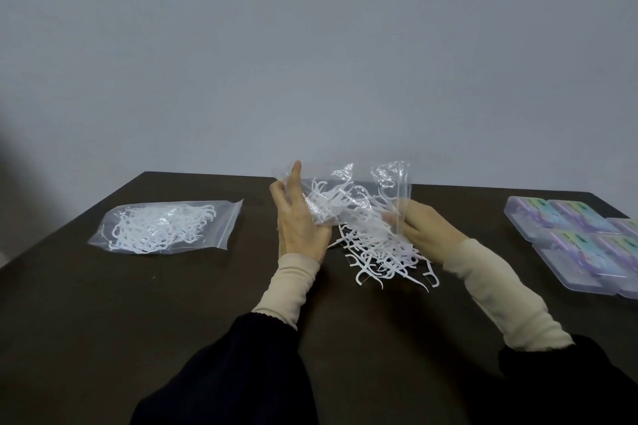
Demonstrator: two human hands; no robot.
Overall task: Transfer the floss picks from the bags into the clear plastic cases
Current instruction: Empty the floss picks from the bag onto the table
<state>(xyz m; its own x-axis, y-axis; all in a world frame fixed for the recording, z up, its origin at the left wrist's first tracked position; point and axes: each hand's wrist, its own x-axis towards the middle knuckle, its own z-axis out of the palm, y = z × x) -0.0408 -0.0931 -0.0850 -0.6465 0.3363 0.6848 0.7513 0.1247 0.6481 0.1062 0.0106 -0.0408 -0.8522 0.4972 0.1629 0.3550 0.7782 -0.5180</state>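
Note:
A clear plastic bag (348,183) is held up and tipped over the middle of the dark table (172,304). My left hand (298,221) grips its left side and my right hand (426,228) pinches its right edge. White floss picks spill from its mouth into a loose pile (383,255) on the table below. Some picks are still inside the bag. A second zip bag (165,228) full of floss picks lies flat at the left. Several clear plastic cases (573,238) with purple and green labels lie closed at the right.
A plain grey wall stands behind the table's far edge. The cases reach the table's right edge and run out of the frame. Bare table surface lies between the left bag and my left hand, and in front of the pile.

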